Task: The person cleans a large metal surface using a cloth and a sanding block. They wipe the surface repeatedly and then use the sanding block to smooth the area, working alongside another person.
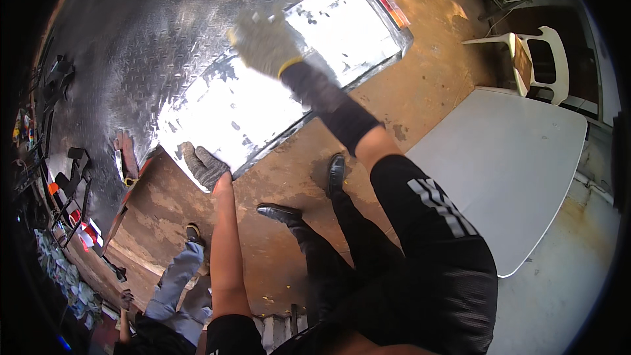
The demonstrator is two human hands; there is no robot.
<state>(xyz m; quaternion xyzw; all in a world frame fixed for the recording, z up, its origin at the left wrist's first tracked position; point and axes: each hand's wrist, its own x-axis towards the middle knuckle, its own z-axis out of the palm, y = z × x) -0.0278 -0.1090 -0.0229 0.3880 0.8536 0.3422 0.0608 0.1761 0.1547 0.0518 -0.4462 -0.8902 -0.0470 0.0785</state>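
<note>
A long white panel (227, 108) with dark patches lies at a slant in front of me, partly on a dark textured metal surface (141, 46). My left hand (205, 165), in a grey knit glove, rests on the panel's near left corner with its fingers apart. Over the panel's middle, on its far edge, is my right hand (266, 43), in a pale glove with a yellow cuff. Motion smears its fingers, so whether it holds anything cannot be made out. A red and orange strip (391, 6) runs along the panel's right end.
A grey-white table (503, 158) stands at the right, with a cream plastic chair (549, 66) behind it. Small narrow tools (125, 161) lie at the metal surface's near edge. Another person in grey trousers (174, 283) is at the lower left, near black metal frames (75, 184).
</note>
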